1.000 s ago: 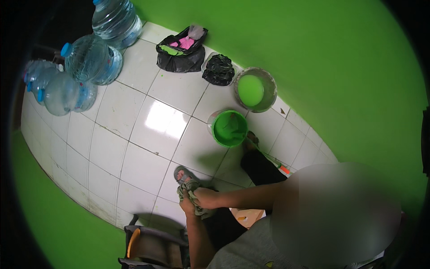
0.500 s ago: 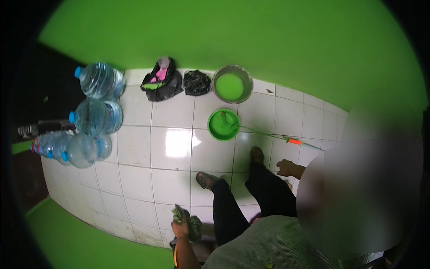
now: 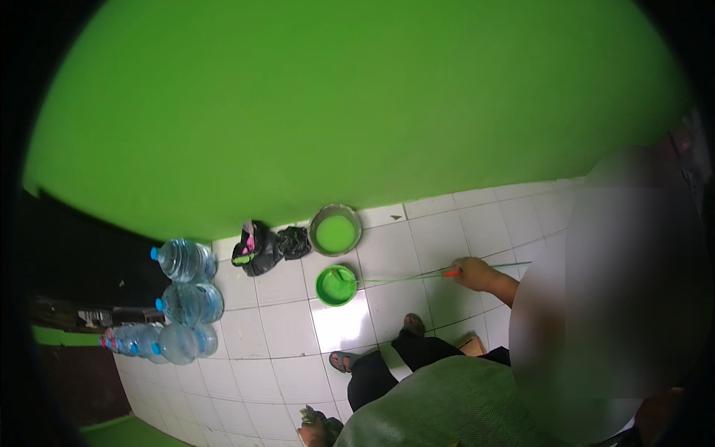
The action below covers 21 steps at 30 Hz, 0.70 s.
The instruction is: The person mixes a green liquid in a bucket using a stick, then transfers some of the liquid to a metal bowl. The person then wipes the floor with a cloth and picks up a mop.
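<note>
My right hand [image 3: 474,275] is closed around the pole of what looks like a long-handled paint roller [image 3: 402,279], right beside its orange grip. The pole slants slightly down to the left, and its head rests in a small round green tub [image 3: 322,299] on the floor; paint covers the head and blurs its shape. Behind the tub, against the wall, a grey bucket [image 3: 357,242] holds bright green paint [image 3: 335,234]. At the lower edge my left hand [image 3: 313,430] grips a crumpled dark green cloth [image 3: 309,414].
A black plastic bag with pink and green stuff inside [image 3: 261,261] and a knotted black bag [image 3: 293,242] stand by the green wall [image 3: 357,112]. Large water bottles [image 3: 190,261] line the left side. My sandalled feet [image 3: 341,362] stand on white tiles [image 3: 290,380].
My right hand has moved up and closed on the pole; before, it hung apart from it. The view has tilted up toward the wall. My left hand still holds the cloth.
</note>
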### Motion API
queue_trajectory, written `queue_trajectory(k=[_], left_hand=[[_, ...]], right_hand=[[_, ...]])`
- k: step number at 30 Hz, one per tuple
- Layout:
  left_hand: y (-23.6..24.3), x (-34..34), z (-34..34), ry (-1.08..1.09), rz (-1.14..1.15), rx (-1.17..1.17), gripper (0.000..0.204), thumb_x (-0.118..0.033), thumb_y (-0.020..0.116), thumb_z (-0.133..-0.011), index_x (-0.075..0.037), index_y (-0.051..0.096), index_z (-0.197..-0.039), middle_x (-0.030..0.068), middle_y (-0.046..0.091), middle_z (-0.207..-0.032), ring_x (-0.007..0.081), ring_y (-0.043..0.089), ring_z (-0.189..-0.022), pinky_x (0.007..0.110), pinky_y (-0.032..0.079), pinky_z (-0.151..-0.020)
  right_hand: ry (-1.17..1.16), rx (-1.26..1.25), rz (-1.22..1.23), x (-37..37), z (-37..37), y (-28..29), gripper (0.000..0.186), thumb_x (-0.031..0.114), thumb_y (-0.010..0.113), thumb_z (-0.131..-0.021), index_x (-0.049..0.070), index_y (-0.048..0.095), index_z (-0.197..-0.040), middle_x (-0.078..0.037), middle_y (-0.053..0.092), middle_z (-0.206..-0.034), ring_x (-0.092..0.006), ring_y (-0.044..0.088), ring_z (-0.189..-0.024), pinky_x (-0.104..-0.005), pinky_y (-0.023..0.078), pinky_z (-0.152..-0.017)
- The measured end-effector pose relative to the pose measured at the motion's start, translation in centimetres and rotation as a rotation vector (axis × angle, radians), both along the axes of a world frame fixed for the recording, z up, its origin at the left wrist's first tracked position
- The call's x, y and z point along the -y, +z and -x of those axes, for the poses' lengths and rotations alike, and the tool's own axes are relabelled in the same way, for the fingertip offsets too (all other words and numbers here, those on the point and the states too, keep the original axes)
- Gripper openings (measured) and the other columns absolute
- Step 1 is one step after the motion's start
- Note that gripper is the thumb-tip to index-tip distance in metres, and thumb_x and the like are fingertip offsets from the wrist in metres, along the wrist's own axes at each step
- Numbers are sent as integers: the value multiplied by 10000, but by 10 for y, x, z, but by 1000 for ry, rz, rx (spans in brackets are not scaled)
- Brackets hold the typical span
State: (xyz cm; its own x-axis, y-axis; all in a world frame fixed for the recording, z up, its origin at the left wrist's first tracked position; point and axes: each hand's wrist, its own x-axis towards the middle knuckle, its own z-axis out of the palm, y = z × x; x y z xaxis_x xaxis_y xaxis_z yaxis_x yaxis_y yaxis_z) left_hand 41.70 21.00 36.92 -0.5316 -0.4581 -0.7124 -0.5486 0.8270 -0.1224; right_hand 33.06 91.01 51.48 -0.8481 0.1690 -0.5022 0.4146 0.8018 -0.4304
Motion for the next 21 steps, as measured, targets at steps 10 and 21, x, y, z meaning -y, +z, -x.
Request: queue_trajectory(k=[10,21], left_hand=[[82,-123,103,-278,-48,-109,801,-655,697,-809,-5,627,-1271,320,515,-1373,457,618,-1186,489,518,-1013],[102,-144,170,-607,-184,-23,883,-752,547,-851,-24,597,-1349,244,599,-1373,438,461,-1378,471,414,-1119]], right_hand=[[-34,-1074,414,-13,-56,356,294,144,752,-904,24,709,-1169,-126,693,-988,-142,649,-829,-319,536,-709],[241,-1523,249,119,-155,481,385,321,768,-911,196,651,-1256,-24,534,-1039,-144,540,-793,-314,609,-642]])
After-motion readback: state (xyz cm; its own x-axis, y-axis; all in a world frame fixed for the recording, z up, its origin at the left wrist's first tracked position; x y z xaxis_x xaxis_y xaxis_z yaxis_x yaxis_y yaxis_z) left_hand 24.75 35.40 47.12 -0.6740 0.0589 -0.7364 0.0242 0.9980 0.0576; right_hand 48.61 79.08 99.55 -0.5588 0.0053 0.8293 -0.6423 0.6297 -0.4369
